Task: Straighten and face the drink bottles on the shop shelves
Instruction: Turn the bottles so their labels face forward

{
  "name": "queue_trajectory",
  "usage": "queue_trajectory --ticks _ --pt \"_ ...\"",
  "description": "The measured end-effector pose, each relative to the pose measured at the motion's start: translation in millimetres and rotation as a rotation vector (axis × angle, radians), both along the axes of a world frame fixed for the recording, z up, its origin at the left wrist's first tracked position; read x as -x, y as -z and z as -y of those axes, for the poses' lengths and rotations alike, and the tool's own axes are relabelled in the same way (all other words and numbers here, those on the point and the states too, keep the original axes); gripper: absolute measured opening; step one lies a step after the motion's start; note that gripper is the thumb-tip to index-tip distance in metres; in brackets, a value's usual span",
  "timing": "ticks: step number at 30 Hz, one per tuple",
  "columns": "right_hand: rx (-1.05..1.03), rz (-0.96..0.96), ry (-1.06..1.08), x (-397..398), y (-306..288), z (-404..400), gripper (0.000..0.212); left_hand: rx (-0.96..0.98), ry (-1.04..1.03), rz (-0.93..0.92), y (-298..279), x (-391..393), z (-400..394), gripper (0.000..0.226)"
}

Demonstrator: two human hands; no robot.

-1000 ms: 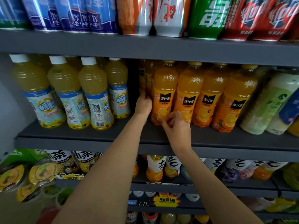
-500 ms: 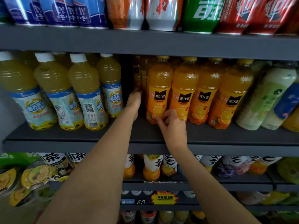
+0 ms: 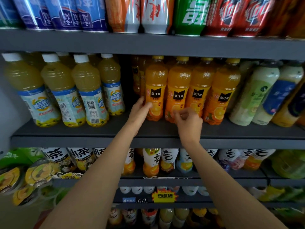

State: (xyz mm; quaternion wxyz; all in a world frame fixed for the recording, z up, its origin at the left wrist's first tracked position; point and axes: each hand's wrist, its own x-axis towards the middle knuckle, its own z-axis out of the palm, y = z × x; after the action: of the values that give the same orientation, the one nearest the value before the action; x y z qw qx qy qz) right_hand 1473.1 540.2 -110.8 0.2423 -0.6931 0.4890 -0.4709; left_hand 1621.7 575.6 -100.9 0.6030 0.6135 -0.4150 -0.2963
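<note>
Several orange juice bottles with black labels stand in a front row on the middle shelf [image 3: 69, 141]. My left hand [image 3: 139, 114] grips the lower left side of the leftmost orange bottle [image 3: 156, 80], thumb on its front. My right hand [image 3: 189, 123] hovers with curled, blurred fingers at the base of the second orange bottle [image 3: 179, 83]; whether it holds the bottle is unclear. More orange bottles stand behind in the shadow.
Left of a dark gap stand yellow juice bottles with white caps [image 3: 57, 83]; one [image 3: 90, 96] shows its QR code side. Pale green bottles [image 3: 257, 95] lean at the right. Cans [image 3: 148, 14] fill the top shelf, tea and juice bottles [image 3: 151, 162] the lower ones.
My left hand has come forward from the gap onto the leftmost orange bottle. My right hand has shifted right, from that bottle's base to the second one.
</note>
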Motion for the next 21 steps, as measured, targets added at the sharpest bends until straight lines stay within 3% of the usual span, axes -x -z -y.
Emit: queue_trajectory --ticks 2,4,6,12,15,18,21 --pt "-0.053 0.020 0.080 13 -2 4 0.037 -0.065 -0.004 0.127 1 4 0 0.055" --pt "-0.138 -0.111 0.017 14 -4 6 0.048 -0.088 -0.043 0.184 2 8 -1 0.065" --pt "-0.172 -0.197 -0.028 11 -4 7 0.047 -0.072 -0.077 0.189 4 12 -3 0.069" --pt "-0.155 -0.211 -0.022 9 -1 6 0.045 -0.046 -0.146 0.270 7 20 -6 0.069" --pt "-0.265 -0.156 -0.124 19 -12 13 0.043 -0.027 -0.366 0.444 8 32 -12 0.073" --pt "-0.124 -0.128 -0.012 44 -26 22 0.028 0.145 -0.601 0.644 4 53 -18 0.052" --pt "-0.034 -0.128 0.177 64 -34 26 0.029 0.171 -0.516 0.785 1 81 -9 0.041"
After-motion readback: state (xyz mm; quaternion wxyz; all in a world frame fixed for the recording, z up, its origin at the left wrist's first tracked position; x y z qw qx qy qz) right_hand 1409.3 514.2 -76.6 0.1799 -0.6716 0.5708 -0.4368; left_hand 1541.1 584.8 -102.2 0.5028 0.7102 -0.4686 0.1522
